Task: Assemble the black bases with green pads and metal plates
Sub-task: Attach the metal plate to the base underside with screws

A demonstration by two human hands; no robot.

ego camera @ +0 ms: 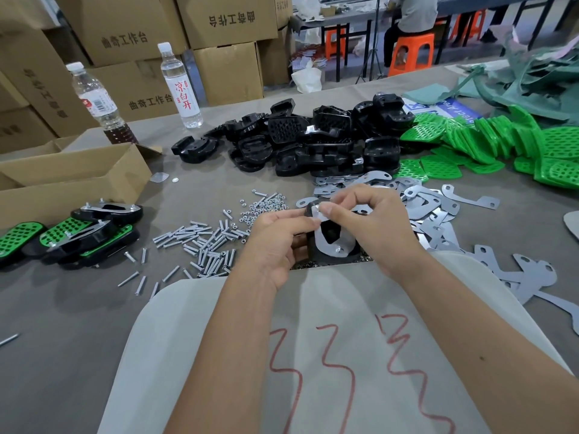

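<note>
Both forearms enter from the lower edge, bare to the limit of view, with no sleeves, gloves, rings or wristbands. The left hand [275, 236] and right hand [372, 223] show short, unpainted nails. A small dark mole marks the right forearm [482, 358].

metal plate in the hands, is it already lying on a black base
Yes, the metal plate lies on top of the black base, with the left hand and right hand pinching its far end.

Bases pile [313, 136] sits mid-desk [62, 308]: pads [488, 142] to its right, bottles [180, 86] left, plates [432, 208] and screws [206, 242] before it.
</note>
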